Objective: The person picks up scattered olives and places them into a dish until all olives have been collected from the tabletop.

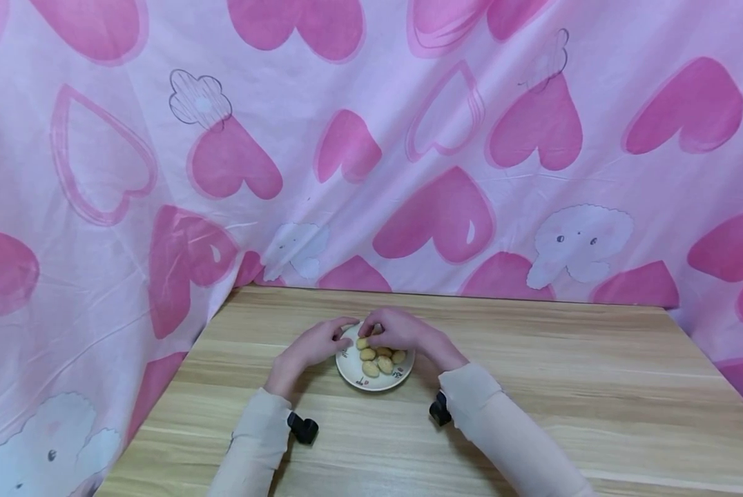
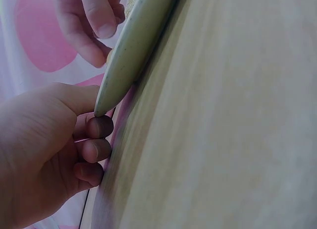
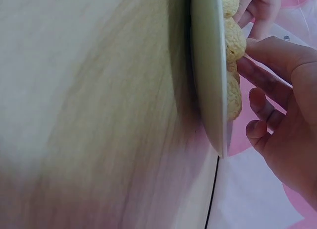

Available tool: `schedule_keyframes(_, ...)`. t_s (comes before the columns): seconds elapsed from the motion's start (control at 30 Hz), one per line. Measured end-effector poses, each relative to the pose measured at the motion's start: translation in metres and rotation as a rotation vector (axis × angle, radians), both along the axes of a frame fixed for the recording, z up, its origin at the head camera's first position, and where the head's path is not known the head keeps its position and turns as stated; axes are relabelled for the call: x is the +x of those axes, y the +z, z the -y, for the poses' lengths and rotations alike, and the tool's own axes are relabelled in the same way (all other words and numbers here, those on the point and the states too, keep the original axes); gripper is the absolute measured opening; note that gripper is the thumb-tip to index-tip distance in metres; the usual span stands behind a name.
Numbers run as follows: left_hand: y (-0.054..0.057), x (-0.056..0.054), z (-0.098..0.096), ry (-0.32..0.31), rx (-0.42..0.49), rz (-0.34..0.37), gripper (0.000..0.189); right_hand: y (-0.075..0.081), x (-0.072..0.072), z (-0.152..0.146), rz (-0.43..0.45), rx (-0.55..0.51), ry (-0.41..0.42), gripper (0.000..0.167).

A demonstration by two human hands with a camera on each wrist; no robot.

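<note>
A small white plate (image 1: 350, 373) with printed marks near its rim lies on the table and holds several small golden cookies (image 1: 370, 368). At its left edge my left hand (image 1: 315, 343) grips the rim, thumb above and curled fingers below, as the left wrist view (image 2: 47, 140) shows. My right hand (image 1: 399, 330) reaches over the plate from the right. Its thumb and index finger pinch a cookie (image 1: 362, 343) near the upper left, while the other fingers hang loosely curled. In the right wrist view, more cookies (image 3: 234, 95) rise above the plate's rim; the hand partly hides others.
The plate is on a wood-grain table (image 1: 595, 386). A pink cloth (image 1: 346, 207) with hearts hangs behind the table and along its sides. Black wrist cameras (image 1: 303, 428) sit under both light sleeves (image 1: 502, 414).
</note>
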State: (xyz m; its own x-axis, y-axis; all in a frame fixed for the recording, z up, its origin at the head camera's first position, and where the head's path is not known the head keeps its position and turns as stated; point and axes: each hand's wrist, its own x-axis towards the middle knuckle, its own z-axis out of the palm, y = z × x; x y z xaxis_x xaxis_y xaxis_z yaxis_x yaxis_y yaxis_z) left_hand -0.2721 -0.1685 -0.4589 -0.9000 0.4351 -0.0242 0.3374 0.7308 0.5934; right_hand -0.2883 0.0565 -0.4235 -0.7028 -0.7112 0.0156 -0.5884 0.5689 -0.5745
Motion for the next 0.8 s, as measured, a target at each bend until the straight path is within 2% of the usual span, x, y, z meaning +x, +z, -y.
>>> schedule_keyframes(0.27, 0.002, 0.000, -0.003, 0.009, 0.009, 0.012, 0.049, 0.006, 0.009, -0.016, -0.081, -0.004, -0.012, 0.018)
schedule_keyframes(0.5, 0.003, 0.001, -0.003, 0.023, 0.001, 0.024, 0.050, 0.008, 0.016, -0.033, -0.066, 0.012, -0.081, 0.017)
schedule_keyframes(0.8, 0.003, 0.003, -0.001, 0.031, 0.015, 0.031, 0.052, 0.016, 0.027, -0.052, -0.118, 0.012, -0.068, 0.018)
